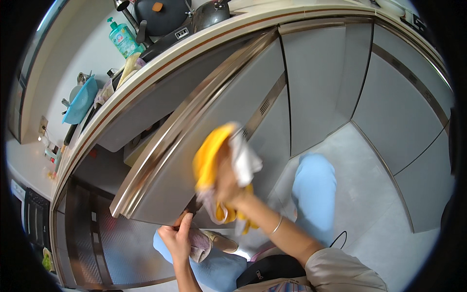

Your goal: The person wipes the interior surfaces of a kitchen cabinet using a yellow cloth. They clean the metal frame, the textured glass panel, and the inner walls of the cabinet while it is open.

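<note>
A grey cabinet door (pixel 189 157) with a bronze metal top rail stands ajar before me. My left hand (pixel 177 235) pinches its free lower corner, thumb on the outer face. Held in my right hand (pixel 226 179) is a yellow and white cloth (pixel 211 153), bunched over the fingers and blurred. The cloth is against or just in front of the door's outer face; contact cannot be made out. Its loose ends hang below my wrist. Close to my left hand is a mauve-grey fabric piece (pixel 200 246), perhaps a sock or rag, beside a beige shoe (pixel 222 242).
Above the door runs a pale countertop edge (pixel 157 69). It carries a pump bottle (pixel 124 38), a dark pan (pixel 160 16), a pot (pixel 211 14) and a blue basket (pixel 81 100). Other grey cabinet doors (pixel 321 84) stand right. My blue-trousered knee (pixel 313 189) is close.
</note>
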The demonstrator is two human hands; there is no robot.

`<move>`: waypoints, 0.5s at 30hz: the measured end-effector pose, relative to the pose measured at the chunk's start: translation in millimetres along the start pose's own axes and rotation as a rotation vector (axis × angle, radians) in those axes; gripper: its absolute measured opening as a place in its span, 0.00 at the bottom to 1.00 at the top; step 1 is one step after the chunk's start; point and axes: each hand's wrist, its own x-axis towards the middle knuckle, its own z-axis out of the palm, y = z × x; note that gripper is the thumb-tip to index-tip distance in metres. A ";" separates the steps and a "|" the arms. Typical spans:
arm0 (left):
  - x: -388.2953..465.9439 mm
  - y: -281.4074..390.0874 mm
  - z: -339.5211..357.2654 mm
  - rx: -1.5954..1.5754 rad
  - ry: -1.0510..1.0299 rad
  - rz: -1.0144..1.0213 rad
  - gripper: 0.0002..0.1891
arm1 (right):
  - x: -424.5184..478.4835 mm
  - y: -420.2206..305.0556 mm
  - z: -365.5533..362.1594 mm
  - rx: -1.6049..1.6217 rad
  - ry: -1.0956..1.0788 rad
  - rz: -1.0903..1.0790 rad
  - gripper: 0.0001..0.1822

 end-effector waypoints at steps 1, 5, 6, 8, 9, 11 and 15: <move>1.4 -0.5 -3.4 0.009 -0.016 -0.070 0.08 | 15.3 11.9 -17.7 -0.080 0.077 0.145 0.38; 9.1 -3.6 -4.2 0.025 -0.030 -0.031 0.08 | 44.2 98.2 -62.0 -0.516 0.330 0.386 0.29; 11.3 -5.5 -4.8 0.040 -0.031 -0.037 0.08 | 45.4 98.0 -61.7 -0.525 0.384 0.423 0.27; 15.1 -7.5 -3.2 0.056 -0.019 -0.044 0.08 | 41.4 90.2 -52.2 -0.509 0.418 0.421 0.24; 16.3 -8.6 -4.9 0.068 -0.006 -0.050 0.08 | 30.0 77.0 -39.3 -0.477 0.393 0.385 0.23; 19.1 -12.6 -8.5 0.026 -0.020 -0.067 0.07 | 1.6 36.0 -18.0 -0.426 0.236 0.320 0.24; 30.7 -15.9 -6.8 -0.007 -0.039 -0.084 0.06 | -44.7 3.6 -4.2 -0.344 -0.022 0.107 0.17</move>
